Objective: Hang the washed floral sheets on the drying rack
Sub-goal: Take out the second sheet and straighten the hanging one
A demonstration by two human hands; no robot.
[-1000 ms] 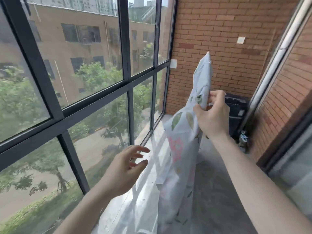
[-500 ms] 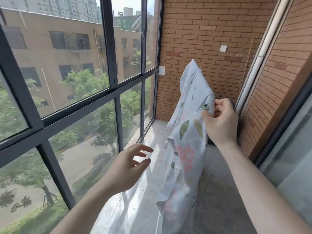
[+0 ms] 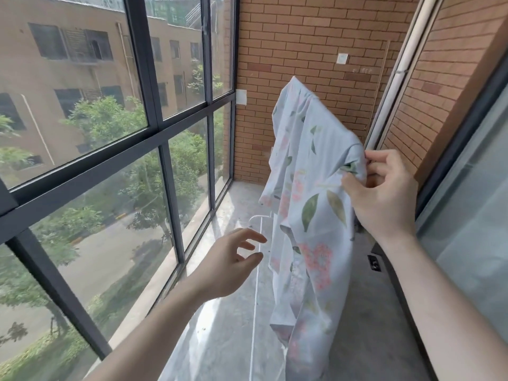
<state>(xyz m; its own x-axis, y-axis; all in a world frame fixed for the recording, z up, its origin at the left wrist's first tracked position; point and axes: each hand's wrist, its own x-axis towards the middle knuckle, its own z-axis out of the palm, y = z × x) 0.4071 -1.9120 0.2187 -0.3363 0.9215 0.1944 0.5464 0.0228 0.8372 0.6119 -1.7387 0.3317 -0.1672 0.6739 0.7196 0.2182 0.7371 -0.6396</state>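
Head view: right hand (image 3: 384, 196) now pinches the floral sheet (image 3: 310, 204) higher, left hand (image 3: 231, 268) spread, reaching, so draping looks near.

A single head-worn wide-angle view looks forward and slightly down along a narrow balcony toward the brick wall (image 3: 308, 45) at upper centre. The window frame (image 3: 154, 138) fills the left half; both forearms enter close from the bottom edge.

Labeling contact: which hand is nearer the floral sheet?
Right. The right hand pinches the floral sheet at its upper edge; the left hand is open beside it, apart.
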